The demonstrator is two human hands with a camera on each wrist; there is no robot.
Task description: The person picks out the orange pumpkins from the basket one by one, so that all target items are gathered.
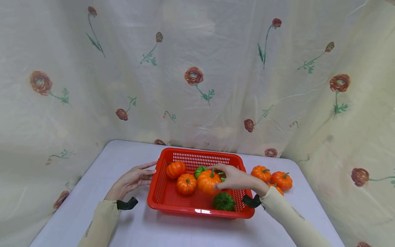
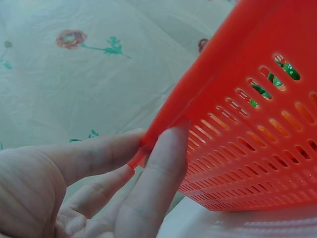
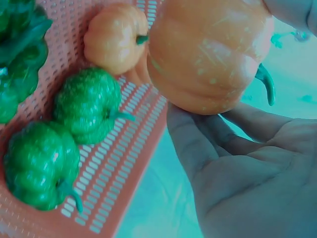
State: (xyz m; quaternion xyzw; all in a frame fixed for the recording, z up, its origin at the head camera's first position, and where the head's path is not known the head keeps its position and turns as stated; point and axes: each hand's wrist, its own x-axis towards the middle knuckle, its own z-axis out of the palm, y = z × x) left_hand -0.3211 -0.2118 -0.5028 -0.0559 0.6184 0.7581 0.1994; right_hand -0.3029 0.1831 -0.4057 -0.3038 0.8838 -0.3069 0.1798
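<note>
A small orange toy pumpkin (image 1: 207,182) with a green stem is gripped by my right hand (image 1: 236,177), held up over the red plastic basket (image 1: 202,213). In the right wrist view the thumb and fingers reach round this pumpkin (image 3: 208,54). My left hand (image 1: 134,179) is at the basket's left side; the left wrist view has its fingers pinching the rim (image 2: 173,106). Inside the basket lie two orange pumpkins, one near the back left (image 1: 176,170) and one nearer the middle (image 1: 186,184). A dark green pumpkin (image 1: 224,201) sits front right, lighter green pumpkins (image 3: 42,166) behind it.
Right of the basket, several orange pumpkins (image 1: 281,180) stand grouped on the white table (image 1: 129,233), one partly behind my right forearm. A pale flowered curtain (image 1: 197,113) hangs behind the table and along both sides.
</note>
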